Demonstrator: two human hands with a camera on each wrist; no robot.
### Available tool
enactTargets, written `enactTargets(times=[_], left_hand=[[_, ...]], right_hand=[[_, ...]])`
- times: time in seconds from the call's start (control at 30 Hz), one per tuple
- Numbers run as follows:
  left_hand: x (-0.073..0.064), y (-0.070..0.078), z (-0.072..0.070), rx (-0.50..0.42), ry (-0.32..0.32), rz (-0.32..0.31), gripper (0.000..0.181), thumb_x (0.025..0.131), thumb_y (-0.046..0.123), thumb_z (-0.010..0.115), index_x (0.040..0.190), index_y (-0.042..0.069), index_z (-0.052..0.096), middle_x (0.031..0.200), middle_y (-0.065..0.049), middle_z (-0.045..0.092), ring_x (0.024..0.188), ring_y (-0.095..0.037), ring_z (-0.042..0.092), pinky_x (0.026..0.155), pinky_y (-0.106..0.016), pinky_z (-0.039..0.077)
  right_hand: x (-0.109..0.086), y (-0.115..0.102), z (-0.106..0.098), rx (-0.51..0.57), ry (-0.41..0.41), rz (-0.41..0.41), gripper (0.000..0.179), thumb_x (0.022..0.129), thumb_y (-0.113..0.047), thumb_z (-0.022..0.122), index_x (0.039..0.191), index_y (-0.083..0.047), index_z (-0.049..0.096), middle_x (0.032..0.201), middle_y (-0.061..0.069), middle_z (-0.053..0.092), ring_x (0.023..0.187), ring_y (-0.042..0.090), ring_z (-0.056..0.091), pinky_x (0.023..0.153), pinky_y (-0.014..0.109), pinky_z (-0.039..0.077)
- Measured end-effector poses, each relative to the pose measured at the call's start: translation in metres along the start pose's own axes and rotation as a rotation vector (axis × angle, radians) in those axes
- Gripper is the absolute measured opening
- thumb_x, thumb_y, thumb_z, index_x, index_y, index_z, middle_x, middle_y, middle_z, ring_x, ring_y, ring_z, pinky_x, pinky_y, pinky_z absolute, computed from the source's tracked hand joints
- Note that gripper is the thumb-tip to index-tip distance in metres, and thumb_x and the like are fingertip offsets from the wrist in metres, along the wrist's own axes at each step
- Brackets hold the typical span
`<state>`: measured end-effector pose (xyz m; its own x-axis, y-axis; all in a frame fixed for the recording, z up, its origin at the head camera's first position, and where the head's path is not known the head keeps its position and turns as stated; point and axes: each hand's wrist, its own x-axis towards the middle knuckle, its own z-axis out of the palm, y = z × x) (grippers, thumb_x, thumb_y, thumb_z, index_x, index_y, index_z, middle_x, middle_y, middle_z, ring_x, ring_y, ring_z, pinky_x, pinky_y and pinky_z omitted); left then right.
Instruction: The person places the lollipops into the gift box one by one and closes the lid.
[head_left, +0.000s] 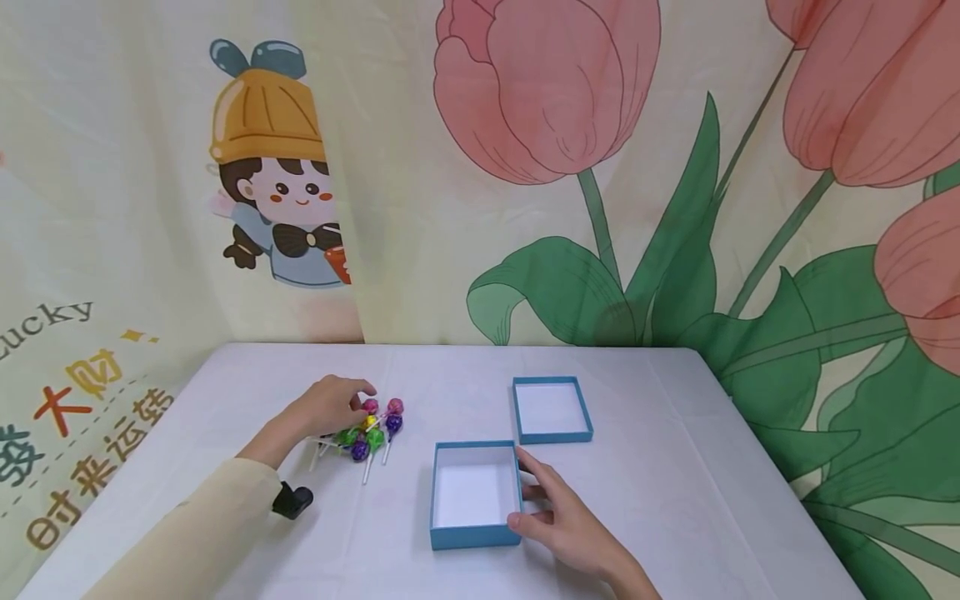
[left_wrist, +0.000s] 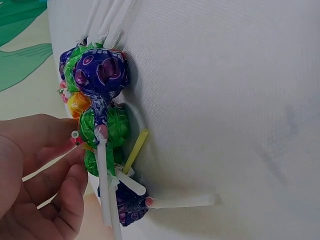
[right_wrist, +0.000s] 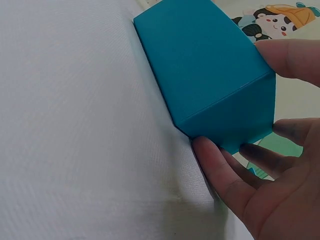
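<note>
A cluster of wrapped lollipops (head_left: 375,439) in green, purple, pink and yellow lies on the left half of the table, sticks pointing various ways. My left hand (head_left: 330,406) is at the far left side of this pile, its bent fingers around a pink lollipop (head_left: 370,406); whether they pinch it is hidden. In the left wrist view, a purple lollipop (left_wrist: 102,72) and green ones (left_wrist: 117,125) lie just past the fingertips. My right hand (head_left: 562,508) grips a blue box (head_left: 475,537) with a white interior, thumb at its near right corner, fingers along its right side.
A shallower blue box part (head_left: 553,437), white inside, lies behind and right of the held box. Something black (head_left: 292,500) shows by the left sleeve. The white-covered table (head_left: 660,467) ends at a printed curtain (head_left: 405,250).
</note>
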<state>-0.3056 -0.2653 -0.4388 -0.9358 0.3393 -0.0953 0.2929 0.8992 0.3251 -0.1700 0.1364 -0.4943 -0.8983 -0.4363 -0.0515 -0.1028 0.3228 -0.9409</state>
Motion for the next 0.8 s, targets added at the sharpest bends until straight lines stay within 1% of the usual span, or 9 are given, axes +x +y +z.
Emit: enactTargets(times=[0.2,0.33,0.43,0.6,0.8], left_hand=[[-0.0001,0.0028,-0.0005,0.002,0.004,0.000,0.033,0.096,0.012,0.074,0.128,0.003,0.071,0.093,-0.006,0.070,0.081,-0.022,0.058,0.079,-0.042,0.055],[-0.0006,0.0049,-0.0019,-0.008,0.007,0.002,0.031,0.095,0.008,0.073,0.126,0.003,0.071,0.092,-0.006,0.070,0.081,-0.022,0.058,0.078,-0.043,0.055],[0.0001,0.0052,-0.0015,-0.016,0.010,0.001,0.030,0.095,0.006,0.073,0.125,0.004,0.071,0.091,-0.006,0.069,0.080,-0.022,0.059,0.078,-0.042,0.055],[0.0030,0.0043,0.0009,-0.027,0.007,-0.007,0.029,0.096,0.005,0.071,0.125,0.006,0.071,0.090,-0.005,0.069,0.079,-0.021,0.059,0.076,-0.040,0.055],[0.0062,0.0083,0.0011,-0.033,0.011,0.006,0.027,0.098,0.007,0.072,0.125,0.009,0.071,0.089,-0.004,0.069,0.077,-0.020,0.059,0.075,-0.037,0.055]], right_hand=[[0.0003,-0.0028,0.0006,-0.011,0.011,0.025,0.083,0.101,-0.034,0.075,0.169,-0.028,0.028,0.168,0.015,0.035,0.139,0.035,0.054,0.100,0.033,0.056],[-0.0002,-0.0049,0.0012,-0.011,0.017,0.036,0.084,0.100,-0.035,0.076,0.169,-0.028,0.029,0.168,0.016,0.036,0.138,0.036,0.054,0.102,0.038,0.057],[-0.0002,-0.0053,0.0014,-0.007,0.017,0.036,0.084,0.100,-0.035,0.076,0.169,-0.028,0.029,0.168,0.017,0.036,0.138,0.036,0.055,0.102,0.039,0.057],[0.0007,-0.0042,0.0015,0.001,0.012,0.032,0.083,0.100,-0.034,0.076,0.168,-0.028,0.029,0.168,0.015,0.036,0.138,0.035,0.054,0.101,0.035,0.057],[0.0006,-0.0034,0.0008,-0.009,0.018,0.025,0.083,0.100,-0.036,0.076,0.168,-0.027,0.030,0.167,0.016,0.037,0.137,0.036,0.055,0.100,0.035,0.057]])
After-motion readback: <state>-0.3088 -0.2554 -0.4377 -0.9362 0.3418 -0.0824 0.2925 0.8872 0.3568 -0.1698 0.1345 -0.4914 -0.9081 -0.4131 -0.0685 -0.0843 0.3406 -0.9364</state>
